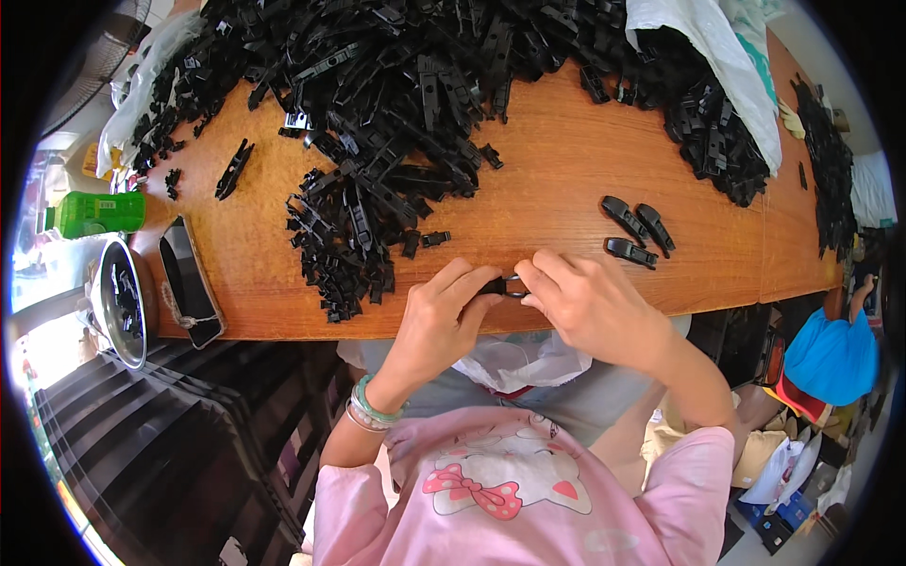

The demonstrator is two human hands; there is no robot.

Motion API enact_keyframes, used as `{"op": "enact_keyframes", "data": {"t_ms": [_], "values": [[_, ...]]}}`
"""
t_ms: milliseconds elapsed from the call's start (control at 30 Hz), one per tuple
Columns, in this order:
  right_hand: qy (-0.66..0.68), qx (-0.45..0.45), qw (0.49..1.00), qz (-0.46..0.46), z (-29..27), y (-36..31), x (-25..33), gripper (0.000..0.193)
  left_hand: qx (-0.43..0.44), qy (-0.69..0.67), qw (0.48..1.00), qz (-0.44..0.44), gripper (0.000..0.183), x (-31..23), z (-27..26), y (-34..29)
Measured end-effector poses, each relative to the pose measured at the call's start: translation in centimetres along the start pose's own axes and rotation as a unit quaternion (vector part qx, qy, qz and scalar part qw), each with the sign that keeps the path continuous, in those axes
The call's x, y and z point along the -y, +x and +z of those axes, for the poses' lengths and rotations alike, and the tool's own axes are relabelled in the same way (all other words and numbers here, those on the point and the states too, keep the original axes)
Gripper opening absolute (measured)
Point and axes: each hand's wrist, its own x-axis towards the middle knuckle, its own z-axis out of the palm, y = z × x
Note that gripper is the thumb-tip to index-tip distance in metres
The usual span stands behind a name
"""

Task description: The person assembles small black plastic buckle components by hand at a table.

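Note:
Over the near edge of the wooden table, my left hand (442, 316) and my right hand (583, 300) meet with a small black plastic part (510, 286) pinched between their fingertips. Much of the part is hidden by the fingers. To the right of my hands lie three curved black plastic pieces (630, 253), close together on the table. In front of my left hand spreads a heap of small black clip-like pieces (344, 255), which joins a big pile of long black plastic parts (415, 85) farther back.
A phone (192, 283) lies at the left table edge, beside a metal bowl (142, 325) of black pieces and a green bottle (99, 214). White sacking (755, 104) covers more parts at the far right. Dark crates (142, 453) stand lower left. Another person in blue (830, 357) is at right.

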Motion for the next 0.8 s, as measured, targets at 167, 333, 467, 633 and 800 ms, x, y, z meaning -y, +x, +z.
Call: {"op": "enact_keyframes", "data": {"t_ms": [167, 333, 467, 633, 800], "values": [[0.026, -0.042, 0.996, -0.079, 0.2, 0.2, -1.7, 0.031, -0.005, -0.005, 1.0, 0.002, 0.025, 0.1, 0.0, 0.0], [-0.07, 0.03, 0.994, -0.074, -1.4, 0.9, -0.1, 0.028, 0.013, 0.003, 1.0, 0.003, 0.025, 0.0, 0.0, -0.1], [-0.037, 0.042, 0.998, -0.023, -0.9, 0.5, 0.4, 0.028, 0.009, 0.016, 1.0, 0.008, 0.025, -0.1, 0.1, -0.3], [0.139, -0.118, 0.983, 0.015, 0.9, -0.7, -0.8, 0.027, -0.003, -0.021, 0.999, -0.038, 0.028, 0.0, 0.1, -0.3], [0.302, -0.217, 0.926, 0.067, 1.8, -3.1, -0.2, 0.044, -0.023, -0.058, 0.994, -0.085, 0.023, -1.6, -0.3, -0.3]]}}
